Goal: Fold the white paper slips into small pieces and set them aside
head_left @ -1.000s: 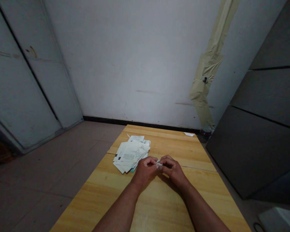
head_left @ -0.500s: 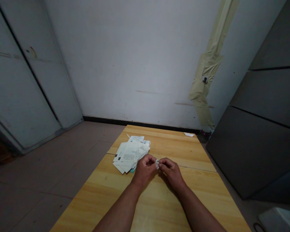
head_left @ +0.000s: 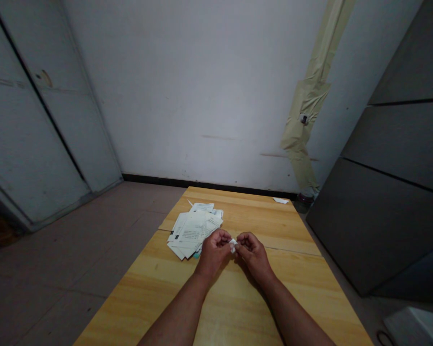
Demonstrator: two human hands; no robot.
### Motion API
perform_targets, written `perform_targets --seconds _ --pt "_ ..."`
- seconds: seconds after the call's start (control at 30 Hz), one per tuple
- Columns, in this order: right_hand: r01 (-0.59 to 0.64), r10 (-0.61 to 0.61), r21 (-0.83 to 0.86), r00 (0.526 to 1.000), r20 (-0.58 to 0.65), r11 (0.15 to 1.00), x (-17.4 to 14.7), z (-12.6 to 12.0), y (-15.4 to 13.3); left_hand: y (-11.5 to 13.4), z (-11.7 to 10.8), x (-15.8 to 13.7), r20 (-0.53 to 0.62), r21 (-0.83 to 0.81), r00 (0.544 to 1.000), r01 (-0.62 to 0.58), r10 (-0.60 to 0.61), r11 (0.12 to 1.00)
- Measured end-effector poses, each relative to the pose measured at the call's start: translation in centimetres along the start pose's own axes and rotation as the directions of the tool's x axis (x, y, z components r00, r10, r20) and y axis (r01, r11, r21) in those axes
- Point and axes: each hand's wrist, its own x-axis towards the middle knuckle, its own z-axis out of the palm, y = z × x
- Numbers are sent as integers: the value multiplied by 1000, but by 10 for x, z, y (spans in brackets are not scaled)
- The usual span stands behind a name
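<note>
Between my two hands, over the middle of the table [head_left: 260,288], is a small folded piece of white paper [head_left: 233,245]. My left hand [head_left: 215,252] pinches its left side between thumb and fingers. On the other side, my right hand [head_left: 253,252] grips it with the thumb, its fingers curled above. Just beyond my left hand lies a loose pile of printed paper sheets [head_left: 193,230], overlapping at different angles. A bit of something teal [head_left: 197,254] peeks out from under the pile, mostly hidden.
A white scrap [head_left: 281,200] rests at the table's far right corner. Behind the table stands a white wall [head_left: 202,96] with a taped pipe [head_left: 306,110]. Grey panels [head_left: 378,216] rise at the right; a white box [head_left: 414,327] sits low at the right.
My fingers have shifted slightly on the small paper, and more of it shows between them. The right fingers have lifted a little. The pile of sheets is unchanged.
</note>
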Motion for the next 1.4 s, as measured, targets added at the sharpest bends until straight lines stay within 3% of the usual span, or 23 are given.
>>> perform_targets --seconds 0.3,0.43,0.6,0.77,0.97,1.13,1.4 --pt "15 -15 -32 1000 0 999 0 1 -2 -9 -4 4 -8 -59 999 46 -47 997" --pt "82 -84 -165 996 -6 983 1 1 1 -9 -4 7 -32 -17 999 17 -18 1000" --pt "195 -228 -408 973 -34 892 3 -5 3 -15 -1 7 9 -72 1000 21 -21 997" --pt "357 -382 -553 921 74 753 5 -10 4 -25 0 7 -12 -1 999 -51 51 999" --pt "290 -289 -496 954 81 819 6 -10 -4 -23 -4 7 -4 168 992 -125 127 978" --pt "210 -187 -331 977 98 920 4 -9 -13 -23 -5 6 49 235 985 -175 168 956" --pt "279 -224 -363 956 187 889 7 -17 -19 -28 -6 7 120 173 984 -155 135 973"
